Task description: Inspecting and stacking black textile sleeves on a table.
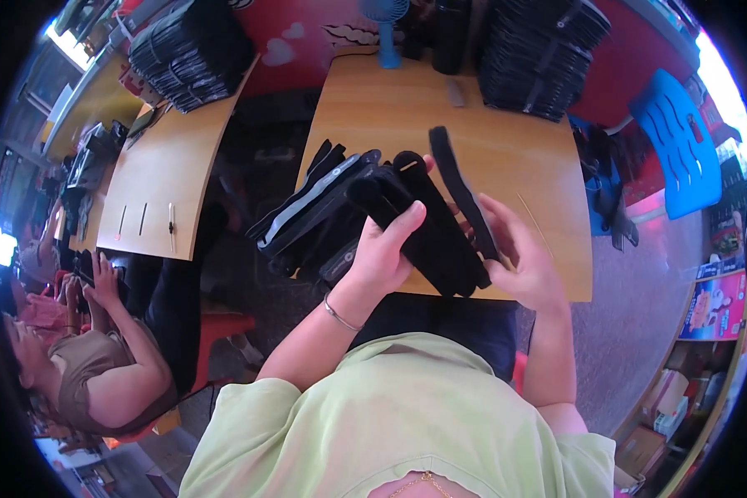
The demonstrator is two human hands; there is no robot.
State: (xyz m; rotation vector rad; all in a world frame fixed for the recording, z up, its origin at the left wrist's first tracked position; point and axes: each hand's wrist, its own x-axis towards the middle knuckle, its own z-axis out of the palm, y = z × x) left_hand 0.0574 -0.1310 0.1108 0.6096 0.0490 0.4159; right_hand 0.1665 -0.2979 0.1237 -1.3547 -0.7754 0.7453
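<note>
My left hand (386, 249) is closed around a bundle of black fabric straps (436, 241) with rounded ends, its thumb lying on top. These straps slant over the front edge of the wooden table (506, 145). Close beside the bundle, my right hand (519, 257) pinches one long black strap (458, 183) between thumb and fingers, and the strap's far end stands up away from me. To the left, more black straps (319, 203), one with a grey band, lie in a loose pile overhanging the table's left edge. The bundle hides part of that pile.
At the table's back are a tall stack of black folded goods (539, 58), a black bottle (451, 37) and a blue fan (386, 33). A blue chair (681, 145) stands right. On the left, a co-worker (112, 357) sits by another table (162, 174) bearing pens and a black stack (187, 54).
</note>
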